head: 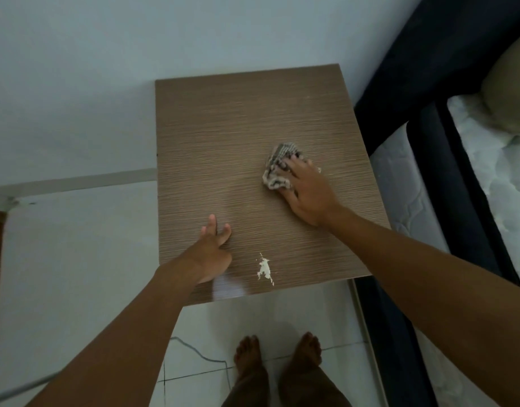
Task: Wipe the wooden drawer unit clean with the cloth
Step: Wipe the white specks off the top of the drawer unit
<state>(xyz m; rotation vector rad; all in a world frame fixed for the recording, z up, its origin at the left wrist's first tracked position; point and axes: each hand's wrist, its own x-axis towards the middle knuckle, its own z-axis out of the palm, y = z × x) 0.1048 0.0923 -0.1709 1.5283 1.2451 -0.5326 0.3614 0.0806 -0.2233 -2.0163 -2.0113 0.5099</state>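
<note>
Where the brown wood-grain drawer unit [238, 121] shows its flat top, the crumpled checked brown-and-cream cloth [279, 161] lies under the right hand [307, 195], whose grip is wide, fingers spread and pressing it down. Nearer the person than that grip, a white splatter [264, 268] marks the top just beside the left hand [214, 248], its grip loose, straight fingers resting on wood. Right of the cloth grip stands a dark bed frame [429, 83] with a white quilted mattress [493, 177].
</note>
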